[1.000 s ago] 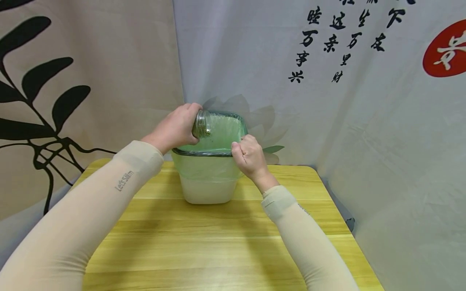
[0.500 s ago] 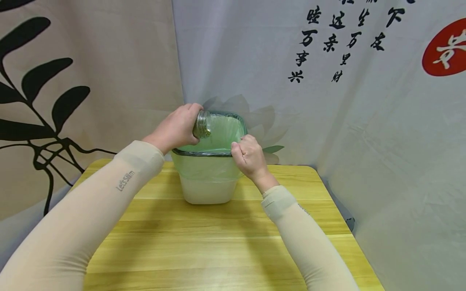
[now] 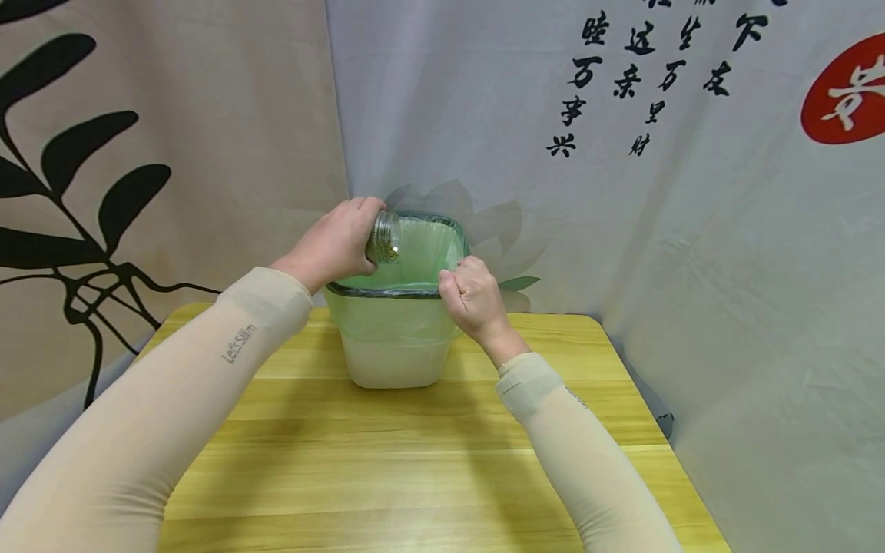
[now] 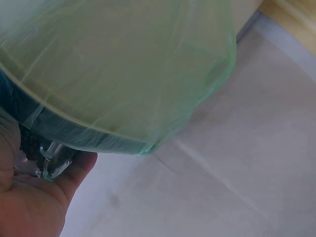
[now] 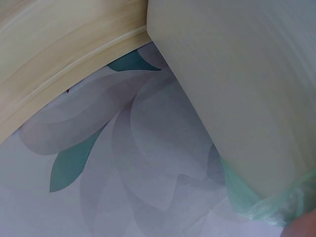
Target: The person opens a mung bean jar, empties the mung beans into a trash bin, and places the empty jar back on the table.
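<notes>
Jar [image 3: 385,236] in left hand [image 3: 335,240], right hand [image 3: 475,299] gripping bin [image 3: 396,362]

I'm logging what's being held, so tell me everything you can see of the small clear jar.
The small, clear, glass-looking jar is tipped sideways in the left grip, which hides much of it. It is at the mouth of the pale, tapered bin lined with translucent green plastic. Small dark bits seem to lie inside; no lid can be made out.

A red oval [image 3: 835,83] marks the pale curtain [image 3: 691,215].
</notes>
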`<state>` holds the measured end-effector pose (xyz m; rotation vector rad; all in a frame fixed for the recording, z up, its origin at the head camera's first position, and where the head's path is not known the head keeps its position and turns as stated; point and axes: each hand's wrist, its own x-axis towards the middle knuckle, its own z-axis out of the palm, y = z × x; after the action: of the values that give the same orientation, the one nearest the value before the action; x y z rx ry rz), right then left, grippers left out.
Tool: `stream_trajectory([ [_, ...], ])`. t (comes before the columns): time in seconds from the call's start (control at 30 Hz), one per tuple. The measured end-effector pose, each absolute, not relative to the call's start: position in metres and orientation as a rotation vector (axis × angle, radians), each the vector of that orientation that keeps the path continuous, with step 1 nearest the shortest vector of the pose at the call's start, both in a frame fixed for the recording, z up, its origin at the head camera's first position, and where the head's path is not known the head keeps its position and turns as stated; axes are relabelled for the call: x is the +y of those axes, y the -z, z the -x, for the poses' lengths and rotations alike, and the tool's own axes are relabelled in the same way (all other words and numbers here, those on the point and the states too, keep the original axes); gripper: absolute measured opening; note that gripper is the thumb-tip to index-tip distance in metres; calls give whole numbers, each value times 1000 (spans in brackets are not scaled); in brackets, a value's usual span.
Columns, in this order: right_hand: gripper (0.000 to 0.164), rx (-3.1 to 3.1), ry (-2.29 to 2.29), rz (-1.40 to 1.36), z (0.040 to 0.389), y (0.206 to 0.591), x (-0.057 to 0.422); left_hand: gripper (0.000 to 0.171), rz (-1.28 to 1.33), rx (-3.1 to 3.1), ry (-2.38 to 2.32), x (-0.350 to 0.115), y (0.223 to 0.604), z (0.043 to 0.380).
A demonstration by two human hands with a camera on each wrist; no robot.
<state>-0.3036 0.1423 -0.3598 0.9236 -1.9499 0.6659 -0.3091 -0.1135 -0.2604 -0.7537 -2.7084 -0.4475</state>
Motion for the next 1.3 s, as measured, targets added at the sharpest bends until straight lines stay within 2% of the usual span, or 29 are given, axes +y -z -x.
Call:
stream_trajectory([
  [1.3,52,-1925,-679,-945,304,361,142,80,787,-2700,335,-109,262,306],
])
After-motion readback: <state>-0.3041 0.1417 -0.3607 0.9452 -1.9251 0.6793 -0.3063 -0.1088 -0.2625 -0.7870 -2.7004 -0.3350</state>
